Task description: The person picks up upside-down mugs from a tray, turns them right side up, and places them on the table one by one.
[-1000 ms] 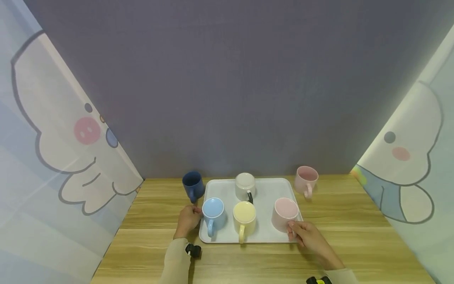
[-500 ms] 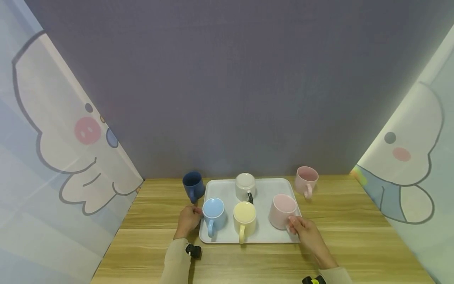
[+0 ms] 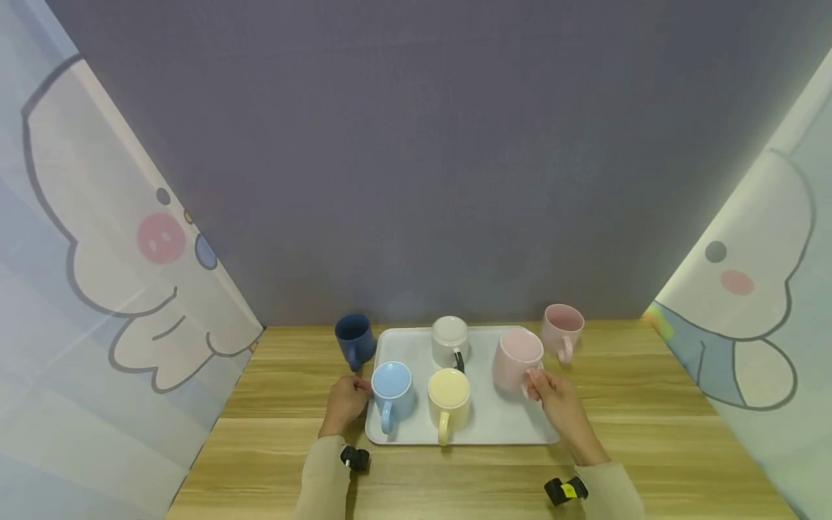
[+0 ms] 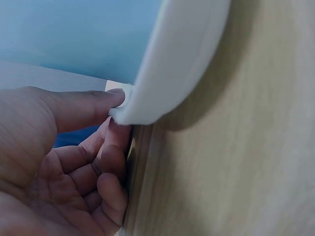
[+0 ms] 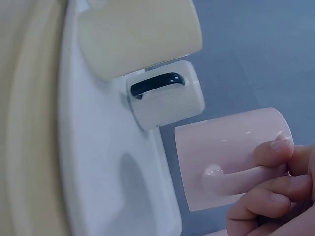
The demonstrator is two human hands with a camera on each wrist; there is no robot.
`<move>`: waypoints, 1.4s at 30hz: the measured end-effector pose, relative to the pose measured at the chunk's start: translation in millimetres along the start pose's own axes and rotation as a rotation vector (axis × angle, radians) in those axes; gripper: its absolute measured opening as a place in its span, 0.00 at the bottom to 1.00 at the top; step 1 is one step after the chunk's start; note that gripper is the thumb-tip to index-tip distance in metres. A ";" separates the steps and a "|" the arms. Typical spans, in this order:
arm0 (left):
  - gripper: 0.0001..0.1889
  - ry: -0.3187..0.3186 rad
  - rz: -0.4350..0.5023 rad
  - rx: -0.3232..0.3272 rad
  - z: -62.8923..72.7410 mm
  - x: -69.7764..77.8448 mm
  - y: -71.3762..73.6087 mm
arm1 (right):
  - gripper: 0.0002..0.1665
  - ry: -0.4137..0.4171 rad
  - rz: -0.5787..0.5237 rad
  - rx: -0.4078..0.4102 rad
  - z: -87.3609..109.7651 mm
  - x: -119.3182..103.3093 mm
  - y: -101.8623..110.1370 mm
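Note:
In the head view my right hand holds a pink mug by its handle, bottom up, over the right part of the white tray. The right wrist view has this pink mug raised off the tray, with its handle between thumb and fingers. My left hand pinches the tray's left edge; in the left wrist view the thumb lies on the rim and a finger is beneath. Upside down on the tray stand a light blue mug, a yellow mug and a white mug with a black handle.
On the wooden table, a dark blue mug stands upright left of the tray. Another pink mug stands upright off the tray's far right corner. A grey wall rises behind; printed curtains flank the table.
My right hand has lifted the pink mug off the tray and carried it away from me, toward the tray's far right. My left hand stays at the tray's edge.

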State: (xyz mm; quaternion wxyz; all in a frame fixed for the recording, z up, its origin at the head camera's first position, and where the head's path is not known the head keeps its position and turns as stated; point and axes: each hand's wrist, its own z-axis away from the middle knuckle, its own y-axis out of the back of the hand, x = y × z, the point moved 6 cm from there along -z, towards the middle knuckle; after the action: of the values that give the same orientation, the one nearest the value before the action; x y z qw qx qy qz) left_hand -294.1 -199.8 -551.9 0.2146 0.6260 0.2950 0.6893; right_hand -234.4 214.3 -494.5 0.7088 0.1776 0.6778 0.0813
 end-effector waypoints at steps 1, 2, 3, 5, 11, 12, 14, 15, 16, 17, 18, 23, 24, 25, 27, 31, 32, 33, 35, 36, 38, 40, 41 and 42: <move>0.03 0.000 -0.001 0.000 -0.1 0.2 0.2 | 0.23 0.001 -0.008 0.003 -1.9 -1.8 0.2; 0.03 0.001 0.000 0.001 -0.1 0.3 0.3 | 0.23 0.003 -0.018 0.008 -3.4 -4.3 0.4; 0.03 -0.006 -0.001 0.003 0.1 0.8 0.7 | 0.23 0.001 -0.021 0.012 -4.9 -6.4 0.8; 0.03 -0.013 -0.004 0.007 0.7 1.7 1.4 | 0.23 0.008 -0.033 0.025 -7.8 -11.2 1.2; 0.03 -0.022 -0.012 0.017 0.9 2.7 1.8 | 0.23 0.040 -0.061 0.047 -14.3 -23.0 1.1; 0.02 -0.023 -0.011 0.018 1.0 3.0 1.8 | 0.24 0.042 -0.061 0.049 -14.9 -24.4 1.1; 0.02 -0.029 -0.003 0.022 1.8 4.1 2.1 | 0.24 0.038 -0.068 0.050 -16.4 -26.1 0.9; 0.02 -0.039 0.000 0.026 2.4 5.1 2.5 | 0.24 0.034 -0.070 0.048 -17.1 -26.8 0.9; 0.02 -0.045 0.005 0.028 3.3 6.3 3.1 | 0.23 0.028 -0.075 0.048 -17.8 -27.0 0.9; 0.02 -0.059 0.005 0.032 3.9 6.8 3.5 | 0.23 0.027 -0.079 0.048 -18.3 -28.0 1.0; 0.03 -0.077 -0.005 0.038 4.8 8.3 4.1 | 0.23 0.021 -0.079 0.050 -18.8 -28.3 1.1; 0.03 -0.078 -0.002 0.039 5.9 9.7 4.4 | 0.23 -0.022 -0.121 0.056 -20.7 -27.3 1.2; 0.03 -0.066 -0.002 0.036 5.5 9.7 4.0 | 0.23 -0.031 -0.136 0.056 -21.1 -26.8 0.9; 0.03 -0.053 0.002 0.031 4.8 8.6 3.4 | 0.23 -0.039 -0.153 0.053 -21.2 -26.6 0.6; 0.03 -0.044 -0.012 0.029 3.4 6.8 2.6 | 0.22 -0.050 -0.198 0.042 -21.5 -26.5 -0.6; 0.03 -0.034 -0.037 0.022 3.7 7.1 2.6 | 0.22 -0.059 -0.311 0.007 -19.7 -28.0 -3.4; 0.03 -0.025 -0.034 0.018 3.7 7.0 2.6 | 0.22 -0.060 -0.344 -0.003 -19.3 -28.4 -4.4; 0.03 -0.024 -0.035 0.017 4.1 7.5 3.0 | 0.22 -0.063 -0.379 -0.013 -18.8 -28.5 -5.2; 0.03 -0.017 -0.033 0.005 4.0 7.6 2.7 | 0.21 -0.069 -0.445 -0.032 -18.3 -28.5 -6.8; 0.04 -0.016 -0.034 0.001 4.0 7.8 2.5 | 0.21 -0.070 -0.478 -0.041 -18.2 -28.4 -7.6; 0.04 -0.012 -0.042 -0.001 4.2 8.3 2.5 | 0.20 -0.063 -0.558 -0.062 -17.8 -28.3 -9.4; 0.04 -0.010 -0.053 -0.004 4.7 8.9 2.5 | 0.19 -0.056 -0.640 -0.086 -17.4 -28.3 -11.2; 0.04 -0.008 -0.061 -0.002 5.0 8.9 2.6 | 0.18 -0.050 -0.684 -0.101 -17.1 -28.5 -12.1; 0.04 -0.003 -0.067 -0.001 5.1 8.8 2.7 | 0.18 -0.041 -0.732 -0.119 -16.8 -28.7 -13.1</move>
State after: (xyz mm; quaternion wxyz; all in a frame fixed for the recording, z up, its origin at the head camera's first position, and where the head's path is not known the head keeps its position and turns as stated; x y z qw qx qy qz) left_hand -290.0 -195.2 -543.4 0.2383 0.6166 0.3154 0.6809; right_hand -254.7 194.4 -472.8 0.7136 -0.1165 0.6760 -0.1422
